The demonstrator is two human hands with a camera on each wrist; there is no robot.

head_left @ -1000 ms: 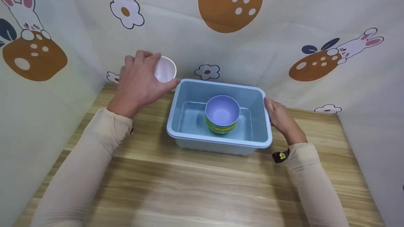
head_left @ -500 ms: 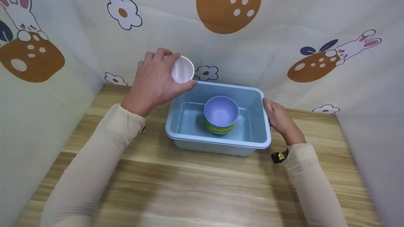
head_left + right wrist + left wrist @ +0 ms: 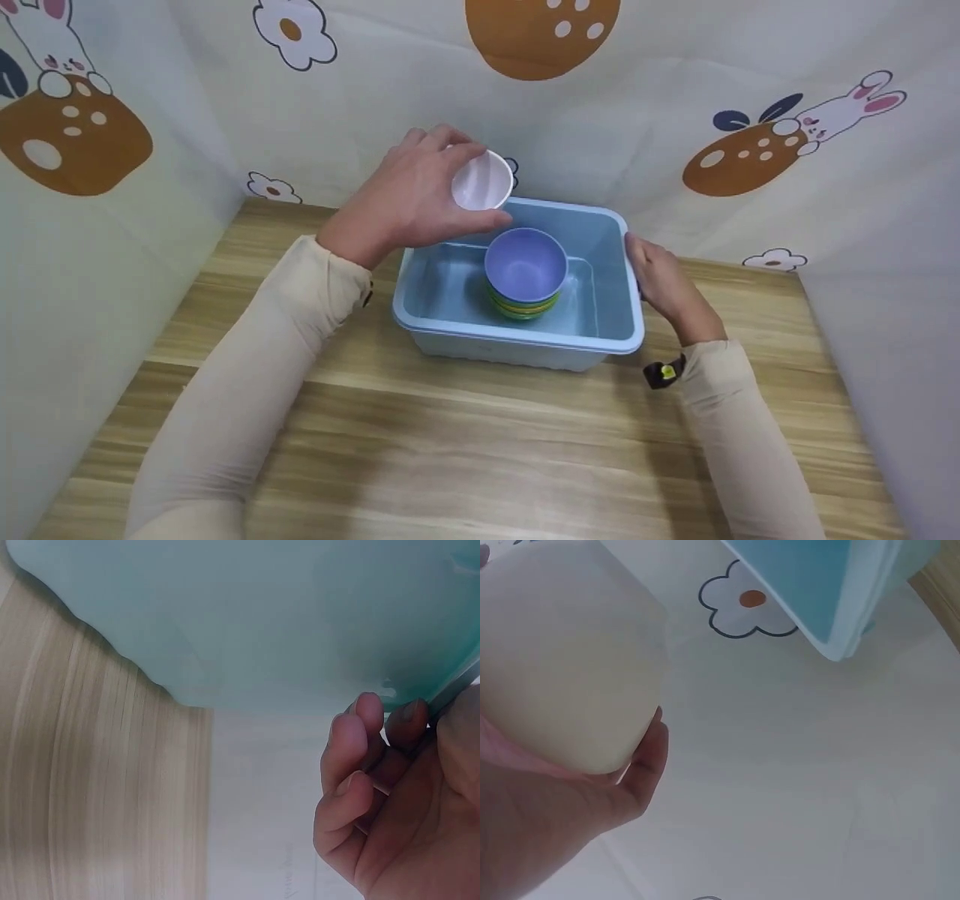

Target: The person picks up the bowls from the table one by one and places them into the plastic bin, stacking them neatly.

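Observation:
My left hand (image 3: 420,191) holds a white bowl (image 3: 480,181) by its sides, with the thumb at the near edge and the fingers on the far one. It is tilted, its opening partly toward the head camera, above the back left of a blue plastic tub (image 3: 517,341). In the left wrist view, the bowl's pale outer side (image 3: 570,652) fills the upper left. Inside the tub stands a stack: a purple bowl (image 3: 526,264) on top of green and yellow bowls (image 3: 525,309). My right hand (image 3: 667,285) grips the tub's right rim, fingers curled below it in the right wrist view.
The tub stands on a wood-grain table (image 3: 465,450) close to the back. A printed cloth (image 3: 600,135) with flowers and rabbits hangs behind it, and pale cloth walls border the left and right sides.
My left hand has carried the white bowl rightward, from left of the tub to over its back left part. My right hand stays on the rim, and the stacked bowls have not moved.

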